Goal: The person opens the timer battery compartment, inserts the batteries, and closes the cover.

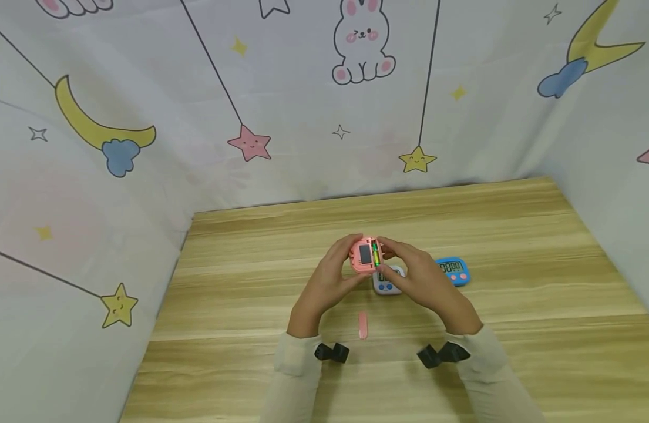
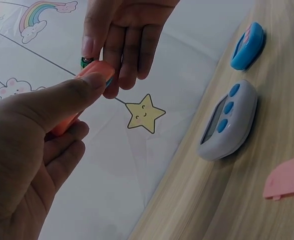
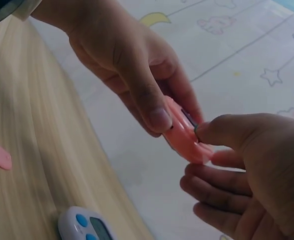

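Note:
A pink digital timer [image 1: 357,264] is held up over the table, its back toward the head camera and its battery slot uncovered. A green and yellow battery [image 1: 376,254] lies along that slot. My left hand [image 1: 333,274] grips the timer's left side between thumb and fingers. At the slot side, my right hand [image 1: 416,276] pinches the timer, its thumb [image 3: 219,129] over the battery slot and index finger beneath the edge. In the left wrist view, the right thumb presses near the battery's end [image 2: 86,62]. A pink battery cover [image 1: 363,325] rests on the table between the forearms.
A white timer [image 1: 389,287] with blue buttons lies on the wooden table [image 1: 239,252] just below the hands. Beyond the right hand is a blue timer [image 1: 458,273], partly covered by it. A printed cloth [image 1: 313,106] hangs behind the table.

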{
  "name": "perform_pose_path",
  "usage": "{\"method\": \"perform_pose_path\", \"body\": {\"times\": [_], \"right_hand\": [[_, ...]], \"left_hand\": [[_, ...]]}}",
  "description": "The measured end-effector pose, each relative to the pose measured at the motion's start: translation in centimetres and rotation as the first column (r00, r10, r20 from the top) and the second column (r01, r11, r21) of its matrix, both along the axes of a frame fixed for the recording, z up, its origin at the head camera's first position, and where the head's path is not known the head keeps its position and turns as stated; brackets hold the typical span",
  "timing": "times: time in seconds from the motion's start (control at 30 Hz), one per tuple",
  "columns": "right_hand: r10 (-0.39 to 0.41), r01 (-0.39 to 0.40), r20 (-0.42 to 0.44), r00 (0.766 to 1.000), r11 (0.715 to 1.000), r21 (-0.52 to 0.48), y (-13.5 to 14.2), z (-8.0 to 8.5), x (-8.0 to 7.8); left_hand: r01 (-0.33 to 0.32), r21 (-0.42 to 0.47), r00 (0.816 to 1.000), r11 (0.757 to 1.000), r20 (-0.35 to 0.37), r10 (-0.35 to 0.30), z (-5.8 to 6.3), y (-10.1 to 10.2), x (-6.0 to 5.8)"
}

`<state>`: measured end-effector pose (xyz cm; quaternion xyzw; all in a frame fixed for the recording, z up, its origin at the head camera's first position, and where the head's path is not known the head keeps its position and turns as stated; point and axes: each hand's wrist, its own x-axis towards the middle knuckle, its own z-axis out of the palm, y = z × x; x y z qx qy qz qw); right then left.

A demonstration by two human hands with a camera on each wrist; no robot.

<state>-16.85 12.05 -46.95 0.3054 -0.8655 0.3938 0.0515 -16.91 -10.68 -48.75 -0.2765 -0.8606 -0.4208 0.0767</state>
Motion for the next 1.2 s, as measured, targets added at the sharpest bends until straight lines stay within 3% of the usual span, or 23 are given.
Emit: {"method": "perform_pose_path", "body": {"times": [0.13, 0.43, 0.93, 1.03, 1.2], "right_hand": [[0.017, -0.016, 0.088, 0.996, 1.0, -0.021, 0.1, 0.1, 0.0], [0.093, -0.072, 0.162, 0.982, 0.989, -0.128, -0.1, -1.1, -0.9], [0.099, -0.023, 0.245, 0.965, 0.956, -0.294, -0.6, -1.9, -1.1], [0.097, -0.005, 0.28, 0.955, 0.95, -0.313, -0.8, -1.6, -1.0], [0.102, 0.03, 0.351, 0.931, 0.936, -0.35, -1.3, 1.3, 0.1]], "left_hand": [[-0.002, -0.005, 1.0, 1.0, -0.001, 0.002, -0.1, 0.1, 0.0], [-0.003, -0.006, 1.0, 1.0, -0.001, 0.003, 0.0, 0.0, 0.1], [0.026, 0.017, 1.0, 1.0, -0.01, -0.026, 0.0, -0.1, -0.2], [0.024, 0.01, 1.0, 1.0, -0.009, -0.024, 0.0, 0.0, -0.2], [0.003, -0.014, 1.0, 1.0, 0.012, -0.003, -0.1, 0.2, -0.1]]}}
